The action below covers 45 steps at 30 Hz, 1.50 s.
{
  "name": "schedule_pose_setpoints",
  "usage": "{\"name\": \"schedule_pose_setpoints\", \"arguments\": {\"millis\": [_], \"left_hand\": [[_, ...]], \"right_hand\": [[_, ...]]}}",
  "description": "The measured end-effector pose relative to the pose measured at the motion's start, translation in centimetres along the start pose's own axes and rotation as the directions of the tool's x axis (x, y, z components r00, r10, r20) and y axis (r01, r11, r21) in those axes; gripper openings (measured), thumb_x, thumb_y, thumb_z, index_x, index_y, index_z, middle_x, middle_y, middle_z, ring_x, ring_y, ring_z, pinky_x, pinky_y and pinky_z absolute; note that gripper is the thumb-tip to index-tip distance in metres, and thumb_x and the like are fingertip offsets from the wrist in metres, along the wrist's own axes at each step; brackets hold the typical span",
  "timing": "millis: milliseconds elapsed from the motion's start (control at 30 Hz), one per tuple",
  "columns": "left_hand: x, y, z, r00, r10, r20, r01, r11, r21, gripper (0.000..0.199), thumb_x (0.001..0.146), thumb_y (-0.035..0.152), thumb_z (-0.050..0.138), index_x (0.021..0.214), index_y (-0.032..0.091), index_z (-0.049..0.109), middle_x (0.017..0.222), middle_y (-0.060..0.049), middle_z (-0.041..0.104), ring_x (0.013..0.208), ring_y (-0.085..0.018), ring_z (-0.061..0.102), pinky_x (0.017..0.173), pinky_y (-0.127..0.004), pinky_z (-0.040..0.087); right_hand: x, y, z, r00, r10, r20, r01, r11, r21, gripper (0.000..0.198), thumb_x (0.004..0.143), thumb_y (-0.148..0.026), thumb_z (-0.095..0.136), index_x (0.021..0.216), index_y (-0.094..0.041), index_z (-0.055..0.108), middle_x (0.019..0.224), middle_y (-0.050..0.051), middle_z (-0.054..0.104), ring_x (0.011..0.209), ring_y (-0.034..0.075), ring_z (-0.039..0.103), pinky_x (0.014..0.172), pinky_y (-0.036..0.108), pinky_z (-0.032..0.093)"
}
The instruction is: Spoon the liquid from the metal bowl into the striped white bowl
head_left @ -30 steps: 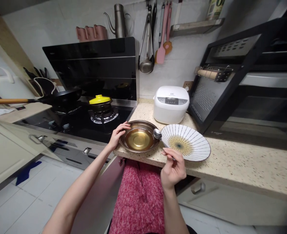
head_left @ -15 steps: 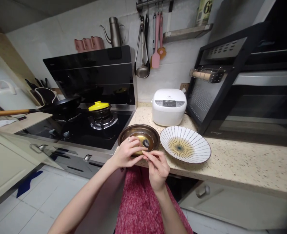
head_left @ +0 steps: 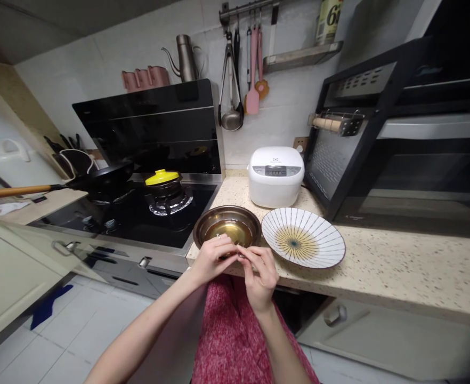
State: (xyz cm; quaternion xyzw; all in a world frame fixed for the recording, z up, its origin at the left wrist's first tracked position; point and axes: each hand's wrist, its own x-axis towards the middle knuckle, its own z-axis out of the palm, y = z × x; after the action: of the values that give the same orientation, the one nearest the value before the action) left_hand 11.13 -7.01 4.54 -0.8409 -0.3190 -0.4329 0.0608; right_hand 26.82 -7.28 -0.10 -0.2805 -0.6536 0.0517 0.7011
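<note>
Over the near rim of a metal bowl point(head_left: 201, 228), my left hand point(head_left: 214, 258) and my right hand point(head_left: 259, 276) meet with their fingertips pinched together. Something small seems to be between them, but the fingers cover it and I cannot make out its kind. Liquid with a golden look point(head_left: 234, 232) lies in the bowl; its near part is hidden by my hands. Right of the bowl, close to my right hand, sits a wide white plate point(head_left: 325, 242) with dark radiating lines and a yellowish centre.
A white rice cooker point(head_left: 275, 184) stands behind the plate. On the stove to the left are a yellow-lidded pot point(head_left: 162, 178) and a black pan point(head_left: 109, 178) whose wooden handle point(head_left: 17, 191) sticks out left. A dark rack with an oven point(head_left: 430, 176) occupies the right.
The dark, roundish piece seen by my left fingers over the bowl no longer shows. My left fingers have drawn down and closed nearer to my right fingertips. The view has shifted slightly.
</note>
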Motion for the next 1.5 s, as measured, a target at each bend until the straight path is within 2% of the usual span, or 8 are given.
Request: {"name": "schedule_pose_setpoints", "arguments": {"millis": [200,333,500,733,967,1067,1200,1500], "left_hand": [[0.5,-0.5,-1.9,0.963,-0.264,0.06,0.271,0.946,-0.177,0.017,0.097,0.028,0.068,0.091,0.015,0.077,0.073,-0.003,0.07,0.064,-0.012,0.059,0.062,-0.023,0.045],[0.7,-1.9,-3.5,0.853,-0.504,0.139,0.522,0.804,-0.284,0.027,0.095,0.038,0.068,0.091,0.013,0.075,0.072,-0.003,0.069,0.06,-0.012,0.057,0.056,-0.021,0.042],[0.3,-4.6,-5.1,0.755,-0.632,0.173,0.646,0.671,-0.364,0.033,0.092,0.046,0.07,0.093,0.013,0.07,0.07,-0.001,0.065,0.062,-0.011,0.056,0.059,-0.021,0.044],[-0.7,-7.4,-5.7,0.716,-0.683,0.14,0.656,0.591,-0.469,0.041,0.089,0.053,0.072,0.081,0.014,0.065,0.061,0.004,0.052,0.052,-0.006,0.043,0.049,-0.018,0.033],[-0.9,-7.9,-7.0,0.663,-0.719,0.207,0.709,0.515,-0.482,0.044,0.085,0.056,0.075,0.086,0.012,0.07,0.049,0.006,0.05,0.039,-0.005,0.042,0.039,-0.016,0.03],[-1.0,-8.0,-7.5,0.65,-0.721,0.24,0.716,0.476,-0.51,0.044,0.084,0.055,0.077,0.089,0.012,0.069,0.053,0.003,0.057,0.043,-0.008,0.053,0.042,-0.017,0.041],[-1.1,-8.3,-7.8,0.653,-0.709,0.264,0.71,0.453,-0.54,0.04,0.084,0.049,0.079,0.09,0.011,0.069,0.066,-0.002,0.067,0.059,-0.011,0.066,0.059,-0.022,0.059],[-1.6,-8.9,-7.8,0.659,-0.71,0.246,0.677,0.418,-0.605,0.036,0.083,0.045,0.081,0.088,0.011,0.069,0.082,-0.003,0.069,0.072,-0.013,0.072,0.072,-0.028,0.067]], "right_hand": [[-1.6,2.3,-0.3,0.996,-0.091,0.008,0.092,0.986,-0.137,0.024,0.097,-0.012,0.06,0.114,-0.022,0.073,0.101,0.007,0.073,0.097,0.02,0.066,0.086,0.037,0.057],[-2.4,3.4,-0.1,0.991,-0.125,0.053,0.132,0.976,-0.174,0.028,0.098,-0.011,0.057,0.119,-0.022,0.071,0.112,0.009,0.073,0.105,0.021,0.067,0.091,0.038,0.058],[-3.0,4.2,0.5,0.99,-0.135,0.041,0.141,0.971,-0.195,0.036,0.097,-0.01,0.055,0.129,-0.023,0.067,0.117,0.01,0.073,0.109,0.022,0.068,0.093,0.039,0.058],[-3.4,4.8,0.7,0.984,-0.176,0.013,0.175,0.964,-0.202,0.046,0.094,-0.004,0.055,0.134,-0.023,0.066,0.119,0.01,0.074,0.113,0.023,0.067,0.096,0.04,0.058],[-3.6,4.9,0.7,0.984,-0.178,0.023,0.179,0.957,-0.228,0.05,0.094,-0.003,0.052,0.138,-0.025,0.063,0.119,0.01,0.074,0.112,0.022,0.068,0.095,0.039,0.058],[-3.8,4.9,0.8,0.983,-0.184,0.018,0.182,0.95,-0.252,0.052,0.094,-0.003,0.052,0.139,-0.025,0.063,0.121,0.009,0.075,0.114,0.022,0.067,0.098,0.038,0.057],[-4.0,5.0,0.8,0.979,-0.204,0.018,0.2,0.934,-0.297,0.055,0.093,-0.003,0.053,0.143,-0.024,0.06,0.123,0.008,0.076,0.118,0.022,0.066,0.1,0.037,0.056],[-4.6,5.5,1.0,0.974,-0.227,0.02,0.22,0.911,-0.349,0.058,0.094,-0.005,0.052,0.148,-0.027,0.055,0.131,0.005,0.074,0.125,0.021,0.065,0.104,0.037,0.054]]}}
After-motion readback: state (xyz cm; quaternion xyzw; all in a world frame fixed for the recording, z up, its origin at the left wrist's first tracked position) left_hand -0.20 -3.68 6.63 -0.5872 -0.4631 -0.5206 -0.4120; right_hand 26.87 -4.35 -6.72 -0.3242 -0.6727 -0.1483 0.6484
